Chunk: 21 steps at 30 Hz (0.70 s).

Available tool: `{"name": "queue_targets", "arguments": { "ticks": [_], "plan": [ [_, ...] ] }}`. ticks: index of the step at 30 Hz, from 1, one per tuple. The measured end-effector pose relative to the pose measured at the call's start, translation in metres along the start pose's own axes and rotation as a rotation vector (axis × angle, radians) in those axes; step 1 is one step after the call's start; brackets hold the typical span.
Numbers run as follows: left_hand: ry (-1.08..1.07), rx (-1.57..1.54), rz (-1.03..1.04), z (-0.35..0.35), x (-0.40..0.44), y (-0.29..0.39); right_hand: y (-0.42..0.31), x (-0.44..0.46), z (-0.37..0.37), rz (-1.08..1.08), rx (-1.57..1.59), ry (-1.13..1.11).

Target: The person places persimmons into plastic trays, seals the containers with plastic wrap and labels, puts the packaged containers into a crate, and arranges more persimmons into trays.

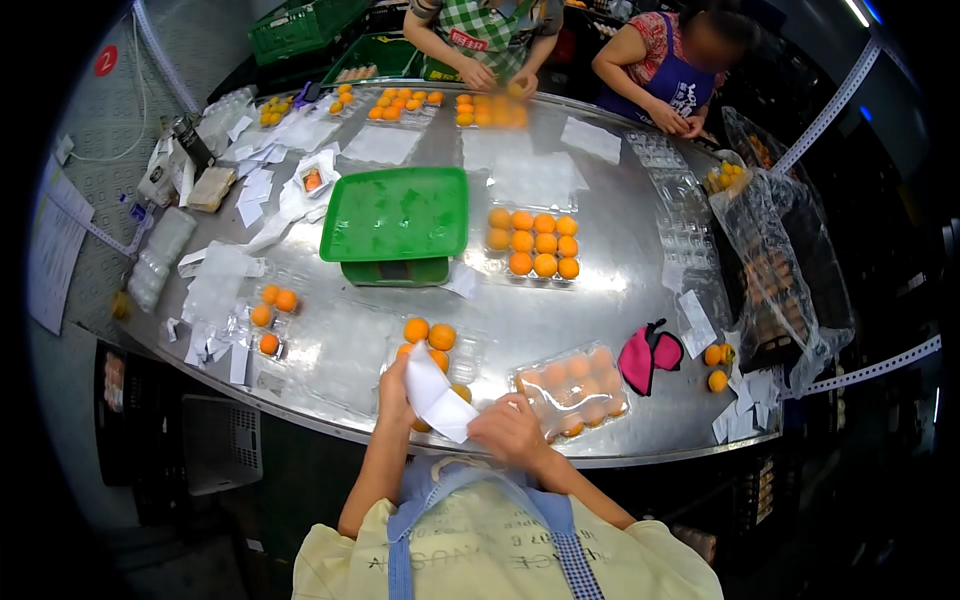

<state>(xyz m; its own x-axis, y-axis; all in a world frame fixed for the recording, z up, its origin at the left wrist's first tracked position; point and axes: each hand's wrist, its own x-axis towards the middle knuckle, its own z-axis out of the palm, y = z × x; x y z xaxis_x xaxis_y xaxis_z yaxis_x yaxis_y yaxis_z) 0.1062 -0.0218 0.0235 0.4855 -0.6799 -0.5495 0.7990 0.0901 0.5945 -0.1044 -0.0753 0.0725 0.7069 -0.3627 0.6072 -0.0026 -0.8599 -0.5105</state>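
Oranges (441, 337) in open clear tray (468, 358) on table (625, 270), partly behind white paper (432, 388); left hand (396, 397) pinches paper, right hand (510, 432) by its lower end (blurred; can't tell its grip); paper-handling step, seemingly; next move calls for light, steady fingers.

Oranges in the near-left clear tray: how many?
4: top orange, right orange beside it, left orange below them, bottom orange nearest the table edge. None looks hidden.

Orange fruit (441, 337) under the white paper (433, 392) is partly covered, so no full count there; fruit by the far co-worker's hands (500, 85) is kinda blurred; lettering on the purple apron (683, 92) can't be read.
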Motion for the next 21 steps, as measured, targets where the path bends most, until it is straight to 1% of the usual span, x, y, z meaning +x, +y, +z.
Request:
{"name": "queue_targets", "arguments": {
  "ticks": [1,2,4,5,7,8,9,10,11,12,13,14,15,16,18,19,21],
  "plan": [
    [-0.003,-0.078,-0.002,0.001,-0.001,0.005,-0.001,-0.004,-0.002,-0.002,0.023,-0.004],
    [0.033,-0.085,-0.014,-0.005,0.003,0.009,-0.001,-0.008,-0.005,0.035,0.05,-0.002],
    [0.063,-0.109,0.075,-0.023,0.015,0.014,0.001,-0.02,-0.016,0.11,0.104,0.001],
    [0.079,-0.122,0.119,-0.03,0.019,0.017,0.005,-0.029,-0.022,0.216,0.115,0.05],
    [0.178,-0.14,0.293,-0.029,0.019,0.029,0.016,-0.054,-0.032,0.433,0.138,0.146],
    [0.232,-0.143,0.376,-0.024,0.016,0.034,0.019,-0.064,-0.037,0.663,0.307,0.247],
    [0.175,-0.084,0.447,-0.017,0.011,0.038,0.022,-0.075,-0.041,0.903,0.478,0.352],
    [0.123,-0.016,0.505,-0.01,0.002,0.042,0.035,-0.087,-0.046,0.981,0.28,0.344],
    [0.065,0.071,0.462,0.003,-0.009,0.044,0.051,-0.101,-0.05,1.091,0.405,0.396],
    [-0.072,0.223,0.402,0.007,-0.014,0.042,0.056,-0.106,-0.059,1.128,0.494,0.427],
    [-0.181,0.339,0.354,0.011,-0.017,0.034,0.06,-0.109,-0.064,1.171,0.5,0.473],
    [-0.233,0.406,0.296,0.023,-0.022,0.022,0.065,-0.113,-0.067,1.131,0.556,0.544],
    [-0.309,0.517,0.183,0.032,-0.029,0.009,0.066,-0.111,-0.072,1.154,0.656,0.572],
    [-0.391,0.623,0.079,0.042,-0.032,-0.004,0.067,-0.113,-0.075,1.174,0.691,0.597],
    [-0.472,0.921,-0.093,0.058,-0.038,-0.036,0.066,-0.12,-0.076,1.195,0.743,0.626],
    [-0.486,0.961,-0.114,0.061,-0.039,-0.053,0.066,-0.124,-0.077,1.196,0.759,0.633],
    [-0.472,0.938,-0.175,0.066,-0.039,-0.083,0.065,-0.132,-0.077,1.205,0.791,0.645]
  ]
}}
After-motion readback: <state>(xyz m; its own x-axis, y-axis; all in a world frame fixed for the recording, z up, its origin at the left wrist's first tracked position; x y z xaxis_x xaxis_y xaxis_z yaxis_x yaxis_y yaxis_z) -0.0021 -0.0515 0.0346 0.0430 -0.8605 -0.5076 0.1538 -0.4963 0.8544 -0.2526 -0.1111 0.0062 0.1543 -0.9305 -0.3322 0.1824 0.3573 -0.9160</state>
